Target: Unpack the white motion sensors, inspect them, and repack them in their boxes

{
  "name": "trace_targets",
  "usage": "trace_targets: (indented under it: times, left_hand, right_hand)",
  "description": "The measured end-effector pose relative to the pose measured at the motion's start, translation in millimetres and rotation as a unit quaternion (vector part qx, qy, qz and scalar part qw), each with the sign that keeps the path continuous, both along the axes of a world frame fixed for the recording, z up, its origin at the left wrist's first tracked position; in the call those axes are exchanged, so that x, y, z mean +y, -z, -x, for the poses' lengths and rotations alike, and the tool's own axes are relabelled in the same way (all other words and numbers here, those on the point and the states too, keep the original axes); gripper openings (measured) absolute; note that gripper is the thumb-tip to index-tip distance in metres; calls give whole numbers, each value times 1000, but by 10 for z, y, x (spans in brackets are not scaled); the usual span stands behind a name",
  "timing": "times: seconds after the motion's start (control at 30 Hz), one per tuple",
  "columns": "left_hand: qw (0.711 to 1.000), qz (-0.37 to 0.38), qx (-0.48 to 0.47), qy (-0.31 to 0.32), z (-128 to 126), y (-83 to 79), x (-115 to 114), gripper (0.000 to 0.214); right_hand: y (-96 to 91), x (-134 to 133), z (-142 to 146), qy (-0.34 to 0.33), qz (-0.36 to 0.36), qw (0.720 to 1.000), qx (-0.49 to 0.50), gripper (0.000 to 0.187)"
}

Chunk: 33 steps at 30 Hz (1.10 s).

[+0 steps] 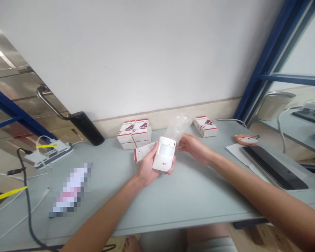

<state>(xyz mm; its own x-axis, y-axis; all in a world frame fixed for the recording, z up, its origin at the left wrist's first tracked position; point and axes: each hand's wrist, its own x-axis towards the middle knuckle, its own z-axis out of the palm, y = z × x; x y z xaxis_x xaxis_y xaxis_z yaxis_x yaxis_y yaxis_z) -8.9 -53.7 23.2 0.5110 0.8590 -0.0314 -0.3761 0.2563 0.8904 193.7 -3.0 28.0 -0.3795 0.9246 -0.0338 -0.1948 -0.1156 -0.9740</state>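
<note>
My left hand (pixel 149 167) is wrapped round a white motion sensor (pixel 163 156) with a pale lens window and a small red logo. Its front faces up toward me, above the table. Just right of the sensor is my right hand (pixel 193 148), its fingers bent against a crumpled clear plastic bag (pixel 179 126); the fingertips are partly blurred. Beneath and behind my left hand a white-and-red box (pixel 141 154) lies on the table, partly hidden by the hand and sensor.
Several small white-and-red boxes (pixel 134 132) are stacked by the wall; another box (pixel 206 126) sits right. At the left are a power strip (pixel 49 154), cables and a black cylinder (pixel 86 128). A tablet-like dark device (pixel 275 168) and an orange object (pixel 246 139) lie right.
</note>
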Motion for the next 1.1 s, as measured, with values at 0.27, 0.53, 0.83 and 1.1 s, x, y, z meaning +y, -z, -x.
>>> trace_targets:
  times: [0.27,0.53,0.83,1.1]
  left_hand:
    - [997,-45,51,-28,-9,-55,-19,63]
    - [996,-50,59,-51,-4,-51,3,66]
    - [980,-111,127,-109,-25,-62,-23,50]
    - [941,-180,238,-157,-107,61,-95,55]
  right_hand:
    - [31,-14,31,-7,-32,999,-1,23]
    - [10,-59,78,-22,-58,997,-48,31]
    - [-92,-98,26,-131,-75,988,24,49]
    - [-52,-71,-42,-106,-181,976,-56,48]
